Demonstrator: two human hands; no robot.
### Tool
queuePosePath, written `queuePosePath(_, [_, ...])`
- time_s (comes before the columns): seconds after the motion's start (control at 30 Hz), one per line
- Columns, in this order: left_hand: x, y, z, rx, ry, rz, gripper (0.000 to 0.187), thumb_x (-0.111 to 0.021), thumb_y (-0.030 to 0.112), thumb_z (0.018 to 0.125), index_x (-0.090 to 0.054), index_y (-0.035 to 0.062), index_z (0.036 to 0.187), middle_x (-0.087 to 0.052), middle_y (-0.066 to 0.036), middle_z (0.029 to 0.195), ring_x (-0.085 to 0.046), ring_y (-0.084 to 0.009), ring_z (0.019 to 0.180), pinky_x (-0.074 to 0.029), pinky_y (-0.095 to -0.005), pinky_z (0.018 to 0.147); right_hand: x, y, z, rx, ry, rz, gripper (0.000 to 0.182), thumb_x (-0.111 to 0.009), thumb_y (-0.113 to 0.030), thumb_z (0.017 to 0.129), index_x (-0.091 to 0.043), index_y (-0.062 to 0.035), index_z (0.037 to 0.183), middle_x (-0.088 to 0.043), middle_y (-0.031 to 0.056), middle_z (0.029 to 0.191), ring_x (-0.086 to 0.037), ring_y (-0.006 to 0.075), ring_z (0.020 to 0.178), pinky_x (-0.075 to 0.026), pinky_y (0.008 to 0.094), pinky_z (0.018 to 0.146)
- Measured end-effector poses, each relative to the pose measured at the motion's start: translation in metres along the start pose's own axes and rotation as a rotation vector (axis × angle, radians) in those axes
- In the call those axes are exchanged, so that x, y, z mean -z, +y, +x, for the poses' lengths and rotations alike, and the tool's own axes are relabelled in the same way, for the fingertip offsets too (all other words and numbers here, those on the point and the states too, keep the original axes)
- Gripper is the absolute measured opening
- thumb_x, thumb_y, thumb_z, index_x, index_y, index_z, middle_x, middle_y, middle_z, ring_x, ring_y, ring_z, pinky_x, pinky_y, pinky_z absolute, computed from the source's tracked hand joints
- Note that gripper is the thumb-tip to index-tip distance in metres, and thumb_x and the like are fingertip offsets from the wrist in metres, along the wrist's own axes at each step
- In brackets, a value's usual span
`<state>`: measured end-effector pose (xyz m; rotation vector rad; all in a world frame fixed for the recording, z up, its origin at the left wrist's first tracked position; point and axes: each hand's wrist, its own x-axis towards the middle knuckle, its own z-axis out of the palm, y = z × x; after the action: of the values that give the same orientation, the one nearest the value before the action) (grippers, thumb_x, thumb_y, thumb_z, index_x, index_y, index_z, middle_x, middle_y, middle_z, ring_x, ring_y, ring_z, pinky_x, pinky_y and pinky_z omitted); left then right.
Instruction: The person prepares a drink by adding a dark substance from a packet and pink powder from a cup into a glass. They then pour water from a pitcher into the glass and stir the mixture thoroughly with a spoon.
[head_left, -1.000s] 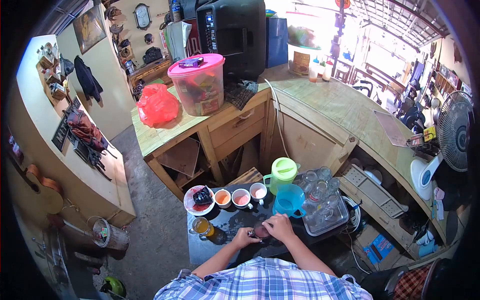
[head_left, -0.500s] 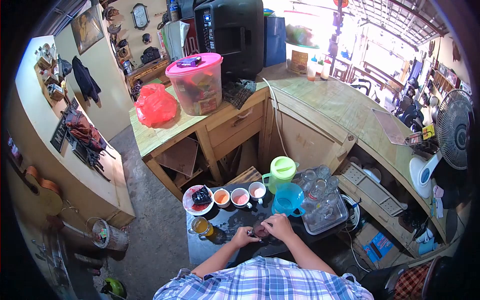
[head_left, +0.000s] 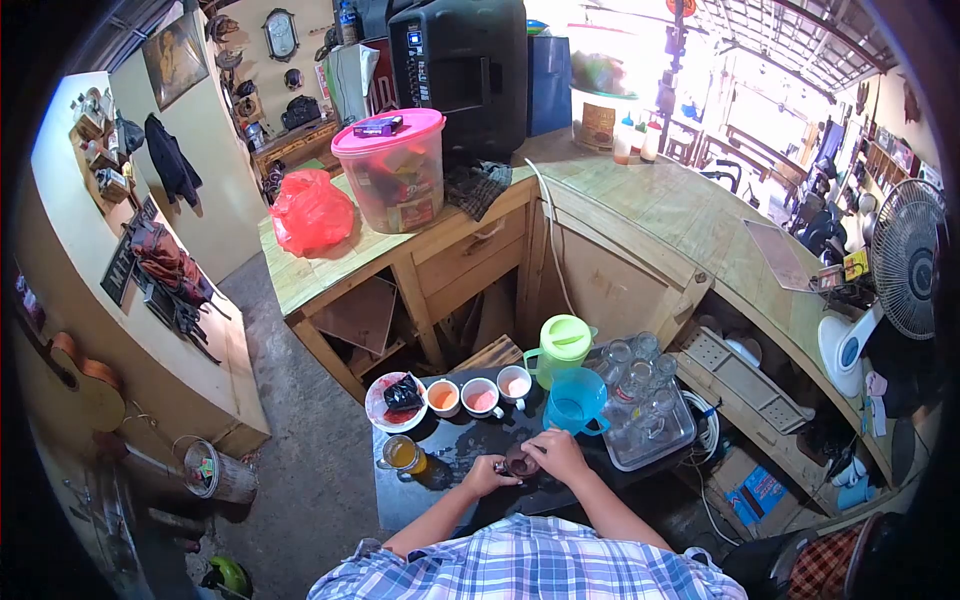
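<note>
A small dark glass [head_left: 519, 463] stands at the near side of the black table [head_left: 455, 447], between my hands. My left hand [head_left: 486, 476] is wrapped round its left side. On its right, my right hand [head_left: 556, 454] has its fingers bent at the rim; whether they pinch something small is hidden. A glass mug of orange-yellow drink [head_left: 403, 455] is to the left. Behind are three white cups, one with orange [head_left: 443, 396] and two with pink contents [head_left: 481, 395], and a plate [head_left: 378, 407] with a black packet [head_left: 403, 393].
A blue jug [head_left: 575, 400] and a green lidded pitcher [head_left: 563, 350] stand behind my right hand. Right of them, a clear tray [head_left: 640, 455] holds several glasses. Beyond is a wooden counter [head_left: 640, 205] with a pink-lidded tub [head_left: 390, 180] and a red bag [head_left: 310, 212].
My right hand has shifted very slightly at the glass rim. Otherwise the hands and objects look the same.
</note>
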<state>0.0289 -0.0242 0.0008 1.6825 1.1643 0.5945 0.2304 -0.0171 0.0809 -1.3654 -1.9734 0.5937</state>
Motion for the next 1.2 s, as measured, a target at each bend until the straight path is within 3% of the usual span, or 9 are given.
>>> queuePosePath(0.1, [0.000, -0.001, 0.000, 0.036, -0.008, 0.000, 0.040, -0.088, 0.025, 0.061, -0.063, -0.0039, 0.076, -0.057, -0.006, 0.060, -0.045, -0.0119, 0.056, -0.043, -0.0323, 0.055, 0.004, -0.004, -0.002, 0.007, 0.004, -0.150, 0.018, -0.069, -0.023, 0.079, -0.072, -0.0058, 0.076, -0.069, 0.0105, 0.075, -0.066, 0.0281, 0.073, -0.049, 0.0419, 0.087])
queuePosePath(0.33, [-0.001, 0.003, -0.002, -0.005, 0.023, -0.085, 0.040, -0.087, 0.024, 0.061, -0.064, -0.0035, 0.077, -0.057, -0.007, 0.060, -0.047, -0.0132, 0.056, -0.044, -0.0326, 0.056, 0.002, -0.003, -0.002, -0.006, 0.018, -0.159, 0.017, -0.067, -0.024, 0.080, -0.073, -0.0080, 0.077, -0.069, 0.0099, 0.076, -0.066, 0.0279, 0.074, -0.049, 0.0407, 0.088])
queuePosePath(0.6, [-0.004, -0.008, 0.001, 0.026, 0.003, -0.038, 0.040, -0.088, 0.025, 0.061, -0.064, -0.0034, 0.077, -0.058, -0.006, 0.062, -0.048, -0.0120, 0.058, -0.044, -0.0325, 0.057, 0.005, -0.005, -0.001, -0.013, -0.018, -0.197, 0.020, -0.068, -0.025, 0.079, -0.073, -0.0069, 0.074, -0.068, 0.0100, 0.072, -0.065, 0.0290, 0.073, -0.050, 0.0428, 0.076])
queuePosePath(0.7, [-0.004, -0.005, 0.000, -0.013, 0.016, -0.053, 0.040, -0.088, 0.025, 0.061, -0.063, -0.0035, 0.075, -0.058, -0.006, 0.061, -0.047, -0.0118, 0.057, -0.043, -0.0325, 0.056, 0.002, -0.004, 0.000, 0.008, 0.027, -0.019, 0.021, -0.068, -0.025, 0.079, -0.072, -0.0059, 0.074, -0.068, 0.0105, 0.073, -0.065, 0.0292, 0.073, -0.049, 0.0428, 0.076])
queuePosePath(0.83, [-0.003, -0.005, 0.000, 0.016, -0.003, -0.014, 0.040, -0.088, 0.024, 0.061, -0.063, -0.0037, 0.075, -0.058, -0.005, 0.061, -0.046, -0.0112, 0.057, -0.043, -0.0325, 0.056, 0.003, -0.005, -0.001, -0.009, 0.001, -0.198, 0.022, -0.067, -0.025, 0.080, -0.072, -0.0047, 0.074, -0.068, 0.0112, 0.074, -0.065, 0.0293, 0.074, -0.049, 0.0432, 0.079])
queuePosePath(0.9, [-0.003, -0.006, 0.000, -0.001, 0.012, -0.014, 0.039, -0.087, 0.024, 0.062, -0.063, -0.0036, 0.075, -0.058, -0.006, 0.061, -0.047, -0.0113, 0.056, -0.043, -0.0327, 0.055, 0.000, 0.000, 0.002, -0.014, -0.009, -0.007, 0.021, -0.068, -0.025, 0.079, -0.072, -0.0048, 0.074, -0.068, 0.0113, 0.074, -0.065, 0.0292, 0.075, -0.049, 0.0421, 0.081])
queuePosePath(1.03, [-0.003, -0.004, 0.000, 0.022, 0.003, -0.022, 0.039, -0.087, 0.024, 0.062, -0.064, -0.0032, 0.076, -0.059, -0.006, 0.061, -0.047, -0.0113, 0.057, -0.044, -0.0327, 0.055, 0.002, -0.003, 0.001, 0.016, 0.022, -0.188, 0.020, -0.069, -0.025, 0.078, -0.072, -0.0056, 0.075, -0.068, 0.0110, 0.074, -0.065, 0.0287, 0.075, -0.049, 0.0412, 0.081])
queuePosePath(1.1, [-0.003, -0.002, -0.001, 0.020, 0.021, -0.027, 0.039, -0.087, 0.024, 0.062, -0.064, -0.0030, 0.077, -0.059, -0.006, 0.062, -0.047, -0.0110, 0.057, -0.044, -0.0326, 0.056, 0.004, 0.000, 0.004, -0.005, -0.055, -0.050, 0.019, -0.069, -0.025, 0.078, -0.072, -0.0064, 0.075, -0.068, 0.0103, 0.076, -0.065, 0.0283, 0.077, -0.048, 0.0410, 0.077])
queuePosePath(1.2, [0.000, 0.002, -0.002, 0.019, -0.009, -0.059, 0.038, -0.087, 0.023, 0.062, -0.064, -0.0030, 0.078, -0.059, -0.006, 0.062, -0.046, -0.0108, 0.057, -0.044, -0.0327, 0.056, 0.008, -0.011, 0.004, 0.012, -0.010, -0.152, 0.020, -0.069, -0.026, 0.078, -0.072, -0.0069, 0.074, -0.069, 0.0092, 0.077, -0.065, 0.0277, 0.078, -0.047, 0.0411, 0.071])
